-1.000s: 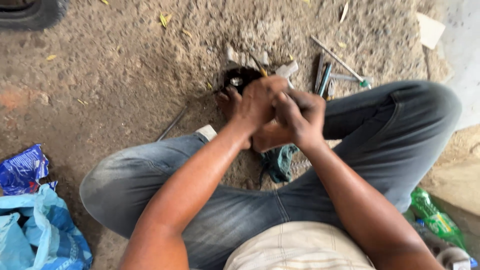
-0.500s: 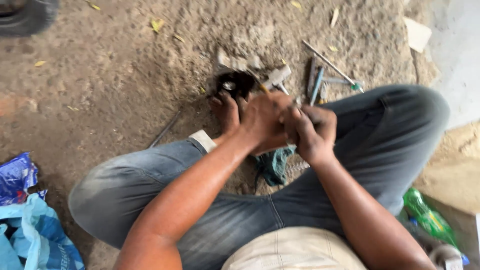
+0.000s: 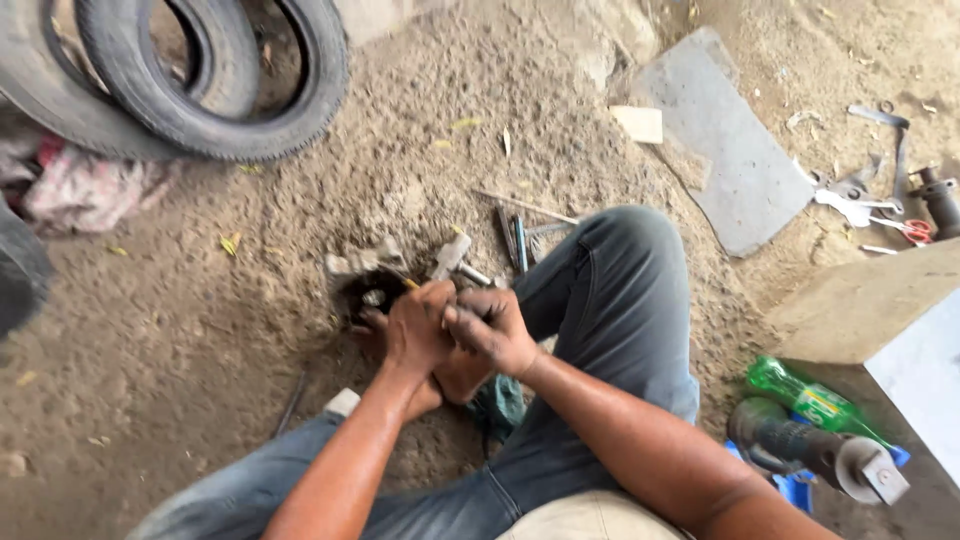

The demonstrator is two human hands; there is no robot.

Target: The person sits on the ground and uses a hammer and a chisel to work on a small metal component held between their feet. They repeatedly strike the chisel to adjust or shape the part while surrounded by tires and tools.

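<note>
Left hand (image 3: 418, 330) and right hand (image 3: 492, 330), both grimy, clenched together over a small dark greasy part (image 3: 368, 296) on gritty sand. What the fingers grip is hidden. Just beyond the part: grey metal scraps (image 3: 450, 256), thin rods (image 3: 515, 240). Farther beyond, ribbed rubber tyres (image 3: 215, 85), cut off at the frame edge.

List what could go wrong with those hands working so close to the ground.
Both hands, left hand and right hand, clench together over a small dark part, so a slip could pinch fingers. The sandy ground could swallow small pieces. Loose metal tools lie near the knee, which might bump them.
</note>
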